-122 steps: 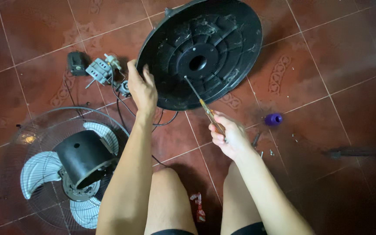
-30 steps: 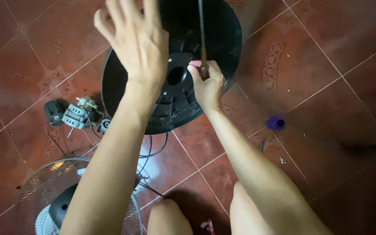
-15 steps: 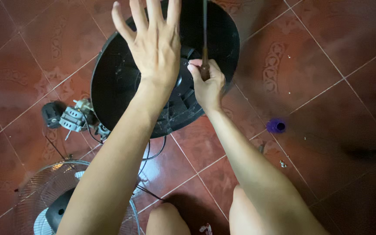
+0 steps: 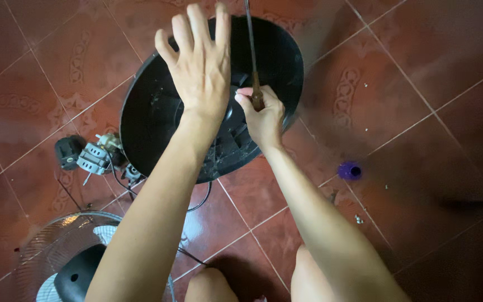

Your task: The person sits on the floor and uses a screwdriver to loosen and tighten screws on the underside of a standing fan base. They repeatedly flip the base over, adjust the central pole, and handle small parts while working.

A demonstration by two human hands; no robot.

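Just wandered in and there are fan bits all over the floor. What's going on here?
A person sits on the red tiled floor over a round black fan base. The right hand grips a screwdriver upright over its middle; the left hand is spread open above it. A small motor and a fan grille lie nearby.

A small electric motor (image 4: pixel 91 157) with bare windings lies on the red tiled floor (image 4: pixel 420 72), a black cap (image 4: pixel 68 152) just beside it and thin black wires (image 4: pixel 199 204) trailing away. A wire fan guard (image 4: pixel 46 246) with pale blades (image 4: pixel 104 234) sits at the lower left. A small purple cap (image 4: pixel 350 170) lies well apart, near scattered screws (image 4: pixel 358 218).
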